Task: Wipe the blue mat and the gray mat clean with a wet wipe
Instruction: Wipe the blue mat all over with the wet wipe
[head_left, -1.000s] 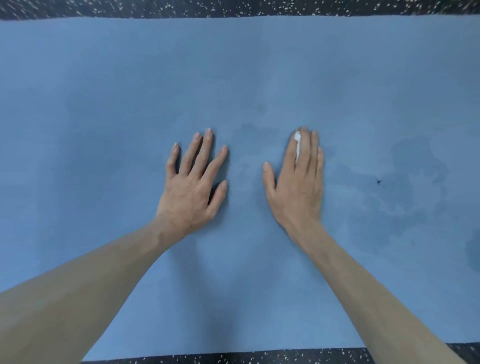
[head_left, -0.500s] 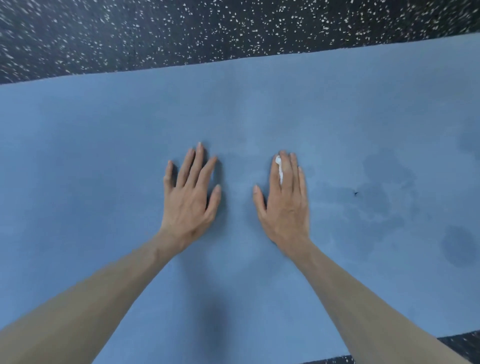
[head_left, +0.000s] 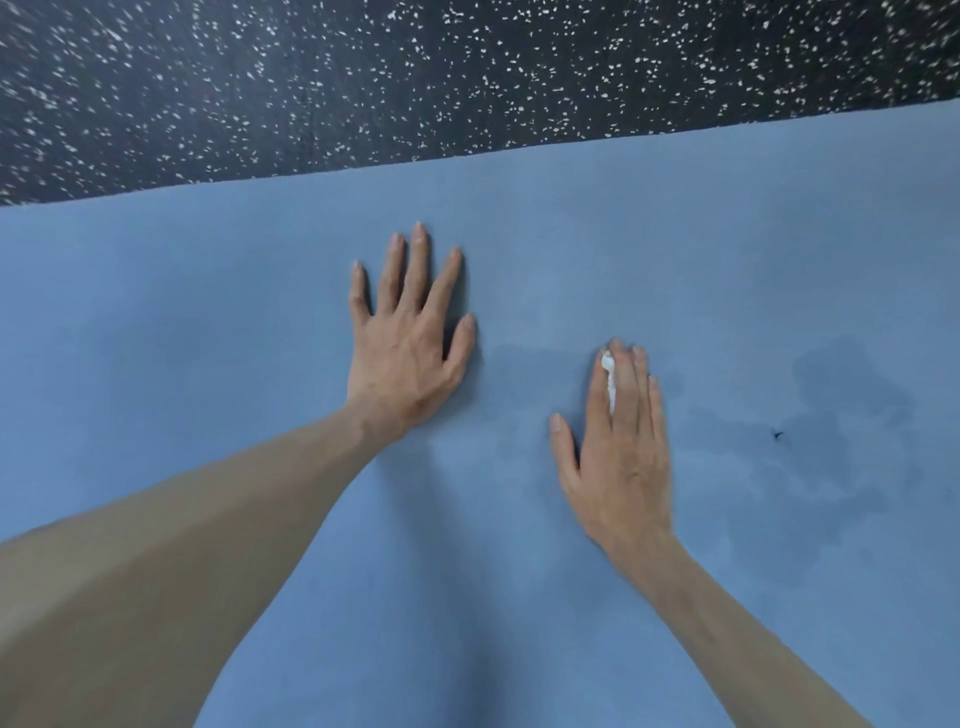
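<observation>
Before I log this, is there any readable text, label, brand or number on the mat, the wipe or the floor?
None. The blue mat is plain, with only darker damp patches. The sliver of wet wipe showing between the right hand's fingers is blank white. The black speckled floor has no markings.

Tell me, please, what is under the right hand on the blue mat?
A white wet wipe lies under the flat right hand, pressed onto the blue mat. Only a strip shows between the fingers; the rest of it is covered by the hand.
</observation>
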